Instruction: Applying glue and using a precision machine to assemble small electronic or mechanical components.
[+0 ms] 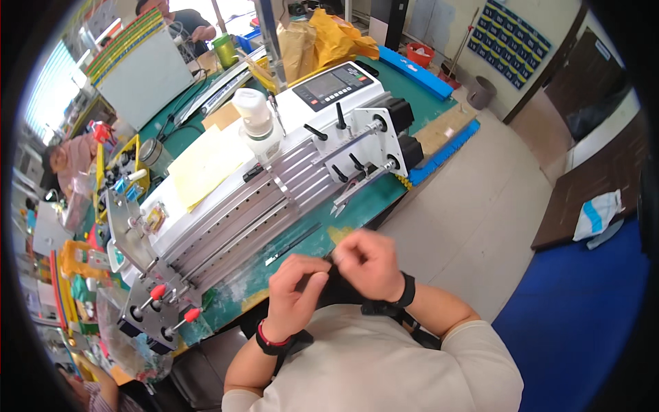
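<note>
Workshop clutter rings a green surface (422,99), where a person in a pale shirt (384,364) works bare-handed beside a long white-and-silver machine (312,178). Held close together at the near edge, the left hand (292,295) and the right hand (374,268) are apart from the machine. The left fingers (298,266) curl narrowly, thumb tip near the index; the right hand's, blurred, bend in toward them. Whether anything small is pinched there, I cannot tell from where I stand. Closest on the surface lies a slim dark tool (292,246), just beside the machine's near side and near the left hand, which does not appear to touch it. Its long axis slants, the pale end pointing toward the near left, the dark end toward the far right, roughly in line with the rails. The machine shares that slant, its red knobs (158,292) at the near-left end and its black motors (412,151) at the far right. The step in hand looks like close fingertip work, away from the machine; the next move, in my judgement, calls for small, steady motions. Atop the machine's white housing lies yellow paper (206,168).
</note>
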`<control>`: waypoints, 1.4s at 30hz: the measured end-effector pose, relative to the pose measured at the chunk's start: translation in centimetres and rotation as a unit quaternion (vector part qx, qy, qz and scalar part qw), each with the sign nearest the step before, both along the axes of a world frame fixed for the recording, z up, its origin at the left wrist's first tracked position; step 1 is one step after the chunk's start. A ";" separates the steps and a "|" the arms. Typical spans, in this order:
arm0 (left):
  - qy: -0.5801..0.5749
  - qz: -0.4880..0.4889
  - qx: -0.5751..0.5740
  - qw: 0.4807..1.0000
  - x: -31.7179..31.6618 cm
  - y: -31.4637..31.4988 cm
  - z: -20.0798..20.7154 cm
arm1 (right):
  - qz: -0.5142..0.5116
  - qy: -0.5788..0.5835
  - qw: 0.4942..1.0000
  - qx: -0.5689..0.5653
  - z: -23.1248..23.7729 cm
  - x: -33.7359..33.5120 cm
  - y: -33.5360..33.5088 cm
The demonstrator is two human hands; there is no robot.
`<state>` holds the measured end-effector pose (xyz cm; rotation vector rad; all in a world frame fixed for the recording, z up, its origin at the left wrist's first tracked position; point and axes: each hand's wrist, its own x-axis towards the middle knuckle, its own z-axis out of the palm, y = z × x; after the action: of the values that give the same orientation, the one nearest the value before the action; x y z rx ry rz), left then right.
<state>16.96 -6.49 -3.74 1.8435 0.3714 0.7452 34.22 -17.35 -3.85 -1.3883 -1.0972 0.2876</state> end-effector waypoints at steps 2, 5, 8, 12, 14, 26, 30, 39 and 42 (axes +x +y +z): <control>0.005 -0.010 0.016 1.000 1.3 0.6 -0.5 | -0.158 0.002 0.987 0.001 -1.6 3.1 1.4; 0.032 -0.046 -0.130 0.990 2.2 1.6 -1.8 | -0.256 0.011 0.966 -0.009 -1.9 8.0 4.0; 0.049 -0.086 -0.169 0.981 3.4 2.6 -2.1 | -0.270 0.036 0.962 -0.023 -2.7 9.8 5.1; 0.028 -0.186 -0.328 0.926 6.1 2.9 -3.0 | -0.208 0.085 0.974 -0.034 -2.7 8.7 4.0; 0.003 -0.197 -0.370 0.908 8.3 2.1 -3.6 | -0.159 0.143 0.974 -0.082 -1.9 6.9 1.6; -0.193 -0.287 -0.510 0.788 -1.4 3.6 -0.7 | 0.000 0.518 0.852 -0.070 -1.0 5.8 -0.1; -0.306 -0.368 -0.480 0.735 -8.4 5.2 -0.1 | 0.064 0.580 0.803 -0.122 -1.9 6.2 3.0; -0.232 0.068 -0.152 0.958 -15.2 2.4 1.2 | 0.045 0.507 0.854 -0.103 -2.0 4.8 4.1; -0.176 0.434 0.010 0.884 -16.0 -0.3 -1.2 | 0.050 0.467 0.877 -0.102 -2.4 3.8 4.6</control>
<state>0.95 -6.76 -4.98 1.4620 0.9734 1.6639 38.04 -12.75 -6.28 -1.1368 -0.3227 1.0515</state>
